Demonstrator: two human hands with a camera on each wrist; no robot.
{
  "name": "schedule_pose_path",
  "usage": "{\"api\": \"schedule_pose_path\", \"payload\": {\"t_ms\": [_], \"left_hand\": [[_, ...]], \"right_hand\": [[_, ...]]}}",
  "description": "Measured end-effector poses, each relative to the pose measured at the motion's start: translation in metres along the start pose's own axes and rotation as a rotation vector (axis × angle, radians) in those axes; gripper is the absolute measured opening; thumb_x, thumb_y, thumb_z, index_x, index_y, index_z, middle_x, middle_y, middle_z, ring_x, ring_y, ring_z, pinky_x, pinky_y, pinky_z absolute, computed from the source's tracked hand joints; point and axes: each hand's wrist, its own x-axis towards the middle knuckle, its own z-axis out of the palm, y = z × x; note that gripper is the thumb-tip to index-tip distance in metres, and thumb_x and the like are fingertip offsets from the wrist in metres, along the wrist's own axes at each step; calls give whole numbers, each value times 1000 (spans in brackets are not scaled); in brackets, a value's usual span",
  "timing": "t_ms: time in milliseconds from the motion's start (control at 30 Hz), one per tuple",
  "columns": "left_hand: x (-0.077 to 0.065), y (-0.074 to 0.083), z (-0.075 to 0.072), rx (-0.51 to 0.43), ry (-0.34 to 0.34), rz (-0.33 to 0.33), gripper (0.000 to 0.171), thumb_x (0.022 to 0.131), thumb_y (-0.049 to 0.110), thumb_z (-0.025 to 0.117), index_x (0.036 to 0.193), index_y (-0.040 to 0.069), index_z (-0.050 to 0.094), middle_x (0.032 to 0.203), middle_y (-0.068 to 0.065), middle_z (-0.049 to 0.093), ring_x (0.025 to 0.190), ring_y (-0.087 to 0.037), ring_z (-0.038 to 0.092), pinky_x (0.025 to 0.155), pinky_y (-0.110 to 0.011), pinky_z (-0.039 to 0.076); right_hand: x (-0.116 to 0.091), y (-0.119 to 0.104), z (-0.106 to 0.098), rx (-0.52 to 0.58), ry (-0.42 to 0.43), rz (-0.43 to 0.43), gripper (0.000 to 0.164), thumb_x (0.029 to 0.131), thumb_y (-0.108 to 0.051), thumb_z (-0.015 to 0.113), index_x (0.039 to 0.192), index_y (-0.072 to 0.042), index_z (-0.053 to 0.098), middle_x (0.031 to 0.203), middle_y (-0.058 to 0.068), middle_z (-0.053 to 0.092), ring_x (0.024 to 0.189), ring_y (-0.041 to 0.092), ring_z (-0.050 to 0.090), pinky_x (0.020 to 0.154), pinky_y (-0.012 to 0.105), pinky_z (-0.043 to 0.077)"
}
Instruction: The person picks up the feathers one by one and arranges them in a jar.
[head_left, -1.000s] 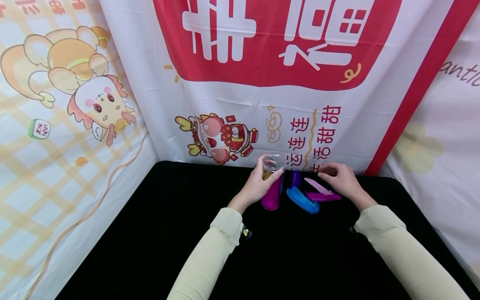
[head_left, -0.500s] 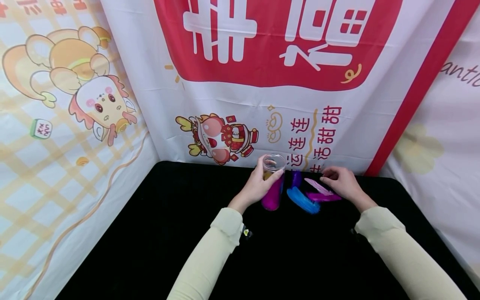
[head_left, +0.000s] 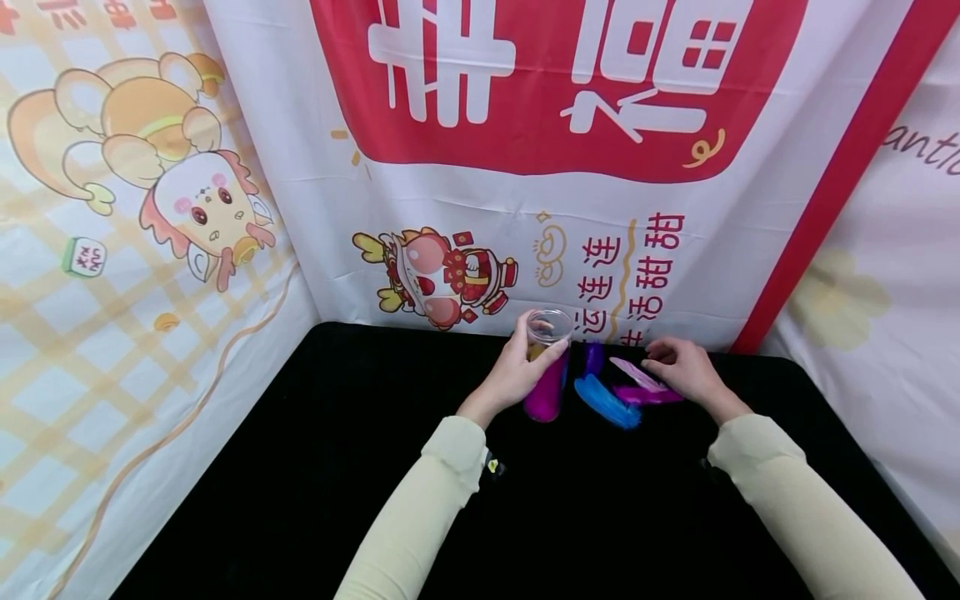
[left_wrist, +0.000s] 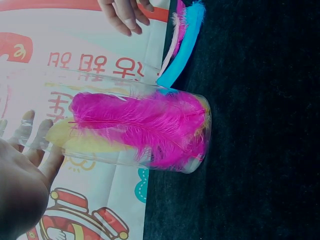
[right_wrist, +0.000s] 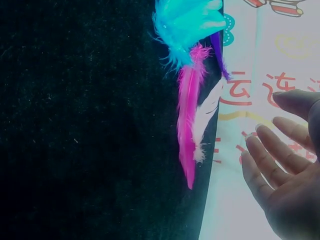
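My left hand [head_left: 513, 367] grips a tall clear plastic jar [head_left: 551, 312] near its open top, and the jar stands upright on the table. Inside, magenta feathers [left_wrist: 140, 117] and a yellow feather [left_wrist: 85, 140] show in the left wrist view. To the right of the jar lie a blue feather [head_left: 606, 402], a purple feather [head_left: 593, 358], a pale pink feather [head_left: 637, 375] and a magenta feather [head_left: 647, 395]. Over the right end of these hovers my right hand [head_left: 686, 373], its fingers loosely bent and nothing held.
A black cloth covers the table [head_left: 360, 467]. Close behind its far edge hangs a white and red printed curtain [head_left: 465, 200]. Another printed curtain [head_left: 150, 350] stands along the left side, and a pale one [head_left: 885, 350] on the right.
My right hand has shifted slightly to the right and toward me, above the feathers. The left hand and the jar stay in place.
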Motion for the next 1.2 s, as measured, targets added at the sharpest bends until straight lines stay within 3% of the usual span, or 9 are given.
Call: {"api": "schedule_pose_path", "payload": {"t_ms": [67, 300, 433, 667, 833, 1200], "left_hand": [[0, 4, -1, 2, -14, -16, 69, 103, 34, 62, 156, 11, 25, 143, -9, 52, 132, -25, 49, 117, -52, 33], [-13, 39, -8, 2, -47, -19, 68, 104, 26, 61, 155, 0, 24, 143, -18, 50, 133, -30, 49, 117, -49, 34], [-13, 39, -7, -13, -41, -8, 68, 104, 24, 61, 155, -2, 24, 143, -19, 50, 133, -32, 48, 117, -54, 32], [-13, 37, -8, 2, -49, -37, 66, 105, 27, 60, 155, 4, 24, 144, -15, 50, 134, -28, 49, 116, -48, 35], [-13, 36, -8, -11, -58, -35, 65, 105, 27, 60, 155, 5, 25, 146, -20, 48, 135, -31, 47, 118, -53, 32], [-13, 35, -7, 1, -44, -19, 64, 104, 27, 61, 154, 4, 26, 143, -16, 51, 133, -29, 49, 117, -52, 34]], "right_hand": [[1, 1, 1, 4, -12, 8, 35, 97, -24, 71, 119, 3, 67, 109, 20, 73, 97, 34, 69, 84, 47, 55], [3, 7, 3, 4, -47, 42, 39, 99, -25, 68, 124, 4, 64, 115, 24, 70, 102, 36, 67, 90, 53, 53], [3, 10, 5, 1, -51, 51, 40, 98, -25, 68, 124, 6, 64, 114, 24, 70, 101, 36, 68, 90, 53, 52], [4, 18, 10, -7, -39, 54, 38, 98, -23, 69, 122, 6, 64, 113, 25, 70, 102, 37, 68, 92, 54, 52], [5, 24, 14, -1, -31, 56, 39, 98, -21, 69, 123, 8, 63, 114, 26, 70, 104, 39, 68, 94, 55, 51], [7, 29, 20, 8, -51, 85, 46, 98, -21, 68, 129, 11, 57, 121, 32, 65, 110, 45, 64, 97, 58, 49]]}}
